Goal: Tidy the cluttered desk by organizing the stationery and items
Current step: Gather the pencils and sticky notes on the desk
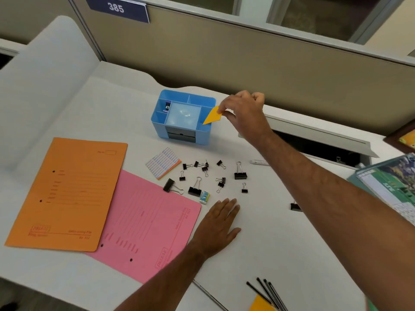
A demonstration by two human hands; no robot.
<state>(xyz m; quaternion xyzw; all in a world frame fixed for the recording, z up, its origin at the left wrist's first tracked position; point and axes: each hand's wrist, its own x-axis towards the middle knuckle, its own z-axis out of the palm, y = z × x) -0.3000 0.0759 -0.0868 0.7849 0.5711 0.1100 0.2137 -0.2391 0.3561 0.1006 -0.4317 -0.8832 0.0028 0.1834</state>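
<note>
Orange sticky-note pad (212, 115), thin and flat, pinched by right hand (243, 113) between thumb and fingertips, held over right-side compartment of blue plastic organizer (183, 116). Left hand (219, 227) flat on matte white desk (280, 243), fingers straight and close together. Black metal binder clips (240, 173) scattered between; orange folder (67, 194) overlaps pink folder (146, 225)

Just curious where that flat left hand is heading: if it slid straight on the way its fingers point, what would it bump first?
Probably the small eraser, or the big black clip beside it; both lie just ahead of the left hand resting flat on the desk.
</note>
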